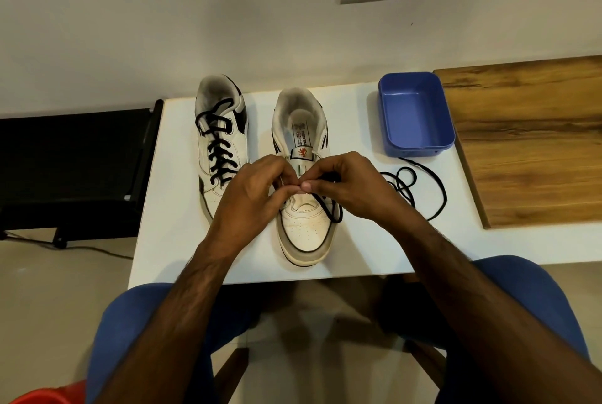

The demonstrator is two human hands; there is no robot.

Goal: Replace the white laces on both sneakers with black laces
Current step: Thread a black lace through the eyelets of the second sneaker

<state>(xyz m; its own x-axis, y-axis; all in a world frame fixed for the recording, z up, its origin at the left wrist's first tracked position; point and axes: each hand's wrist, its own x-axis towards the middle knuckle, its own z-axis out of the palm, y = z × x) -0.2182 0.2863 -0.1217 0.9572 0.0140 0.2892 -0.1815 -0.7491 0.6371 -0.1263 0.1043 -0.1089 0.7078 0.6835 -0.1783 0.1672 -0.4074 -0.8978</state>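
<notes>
**Black lace going into the second sneaker**

Black cord runs out from under my fingers, and most of what I am doing with it is hidden: my left hand (250, 188) and right hand (345, 182) meet fingertip to fingertip over the lower eyelets of the right sneaker (304, 208), covering the spot where the lace enters. My right thumb and forefinger are curled in a pinch on the black lace (420, 188). My left fingers are curled against them too, but whether they pinch the lace or the edge of the shoe I cannot tell. A thin pale strand shows by my left fingers; I cannot make out what it is.

Both sneakers lie lengthwise away from me on the white table (374, 240), toes toward me and heels toward the wall. The left sneaker (221, 143) sits just beside the other, already laced in black up to its collar; my left hand hides its toe. The one under my hands has its tongue showing and its upper eyelets bare.

The loose part of the lace loops over the table to the right of the shoe, coiling near the blue tub (415, 117) and sweeping round toward the wooden board (527, 143).

The tub stands by the wall, right of the sneakers; only its bare blue floor is visible inside.
</notes>
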